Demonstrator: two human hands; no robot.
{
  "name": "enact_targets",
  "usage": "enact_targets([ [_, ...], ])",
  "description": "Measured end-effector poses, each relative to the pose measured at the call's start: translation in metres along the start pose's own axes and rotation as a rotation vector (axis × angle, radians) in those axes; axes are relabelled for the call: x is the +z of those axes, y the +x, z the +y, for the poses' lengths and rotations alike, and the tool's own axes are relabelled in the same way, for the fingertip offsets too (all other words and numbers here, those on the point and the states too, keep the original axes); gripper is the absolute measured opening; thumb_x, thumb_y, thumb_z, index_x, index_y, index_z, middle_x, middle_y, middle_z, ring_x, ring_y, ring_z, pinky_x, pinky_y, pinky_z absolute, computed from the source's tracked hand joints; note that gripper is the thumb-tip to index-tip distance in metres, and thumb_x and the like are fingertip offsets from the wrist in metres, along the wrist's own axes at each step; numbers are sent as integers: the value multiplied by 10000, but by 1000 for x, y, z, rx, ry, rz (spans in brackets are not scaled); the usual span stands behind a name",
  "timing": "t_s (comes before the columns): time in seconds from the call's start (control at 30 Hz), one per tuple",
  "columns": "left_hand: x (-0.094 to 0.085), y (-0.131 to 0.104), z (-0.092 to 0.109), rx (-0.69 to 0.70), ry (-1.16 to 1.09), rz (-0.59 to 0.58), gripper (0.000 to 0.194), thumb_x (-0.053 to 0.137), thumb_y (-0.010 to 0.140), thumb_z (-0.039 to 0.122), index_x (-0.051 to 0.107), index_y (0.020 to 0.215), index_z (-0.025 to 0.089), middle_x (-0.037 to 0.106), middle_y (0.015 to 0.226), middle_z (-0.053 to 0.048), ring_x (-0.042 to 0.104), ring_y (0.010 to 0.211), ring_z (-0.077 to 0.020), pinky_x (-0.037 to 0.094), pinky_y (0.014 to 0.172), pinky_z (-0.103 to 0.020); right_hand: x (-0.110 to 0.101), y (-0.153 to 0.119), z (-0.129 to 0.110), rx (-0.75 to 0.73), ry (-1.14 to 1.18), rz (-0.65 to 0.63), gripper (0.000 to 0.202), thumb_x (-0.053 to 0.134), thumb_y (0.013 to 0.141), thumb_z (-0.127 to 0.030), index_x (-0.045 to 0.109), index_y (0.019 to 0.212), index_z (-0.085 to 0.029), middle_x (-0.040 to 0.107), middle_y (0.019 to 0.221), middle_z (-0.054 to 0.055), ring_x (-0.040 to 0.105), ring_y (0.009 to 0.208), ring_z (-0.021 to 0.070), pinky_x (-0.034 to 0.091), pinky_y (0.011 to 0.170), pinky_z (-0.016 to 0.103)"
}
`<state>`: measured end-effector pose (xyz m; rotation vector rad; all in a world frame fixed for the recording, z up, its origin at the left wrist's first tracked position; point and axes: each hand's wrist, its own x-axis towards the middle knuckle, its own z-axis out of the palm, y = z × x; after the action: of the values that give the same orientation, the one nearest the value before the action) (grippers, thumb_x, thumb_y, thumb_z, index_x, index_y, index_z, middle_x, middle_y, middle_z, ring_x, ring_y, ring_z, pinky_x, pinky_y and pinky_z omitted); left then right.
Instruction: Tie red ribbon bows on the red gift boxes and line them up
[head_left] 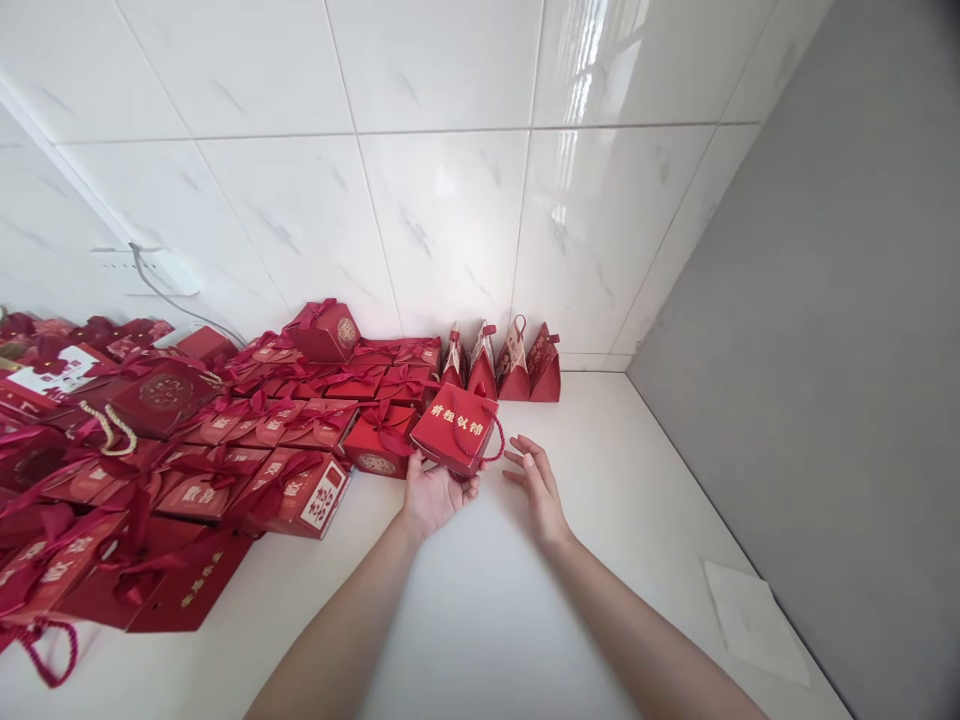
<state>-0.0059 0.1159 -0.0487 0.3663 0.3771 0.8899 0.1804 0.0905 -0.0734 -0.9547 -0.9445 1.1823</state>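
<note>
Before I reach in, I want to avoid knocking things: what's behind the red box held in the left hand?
Behind the held box, four triangular boxes stand in a row near the tiled wall. Anything its body covers can't be seen.

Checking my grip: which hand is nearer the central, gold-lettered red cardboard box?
Left hand, supporting the box from below; the right hand is apart, to its right.

We stand in a tiled indoor room, home or shop we can't tell from this tight view: marbled wall tiles (pixel 442 220) up top, power strip (pixel 163 268) at left, red boxes (pixel 289 490) lower left.
</note>
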Motion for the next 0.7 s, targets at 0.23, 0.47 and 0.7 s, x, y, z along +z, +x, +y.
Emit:
enact_targets([
  [0.23, 3, -3, 8, 56, -61, 21, 702, 398, 878, 653, 570, 1224, 67, 663, 1112, -209, 661, 950, -262, 538, 819, -365, 0, -2, -5, 17, -27, -38, 396, 477, 936, -520, 509, 1252, -283, 478, 1407, 92, 585, 1149, 266, 504, 920, 443],
  [0.47, 11, -5, 4, 86, -2, 2, 648, 481, 876, 615, 514, 1317, 142, 640, 1235, -158, 586, 1198, -287, 511, 965, -371, 0, -2, -3, 17, -34, -30, 405, 505, 921, -522, 511, 1240, -273, 510, 1355, 99, 618, 1063, 248, 508, 877, 422],
  [0.7, -8, 1, 0, 299, 659, 94, 739, 862, 591, 209, 570, 1270, 186, 619, 1283, -138, 503, 1288, -341, 320, 1149, -493, -8, 6, 3, -70, 77, 235, 451, 388, 943, -573, 567, 1189, -241, 544, 1347, 86, 526, 1244, 234, 375, 1075, 446],
])
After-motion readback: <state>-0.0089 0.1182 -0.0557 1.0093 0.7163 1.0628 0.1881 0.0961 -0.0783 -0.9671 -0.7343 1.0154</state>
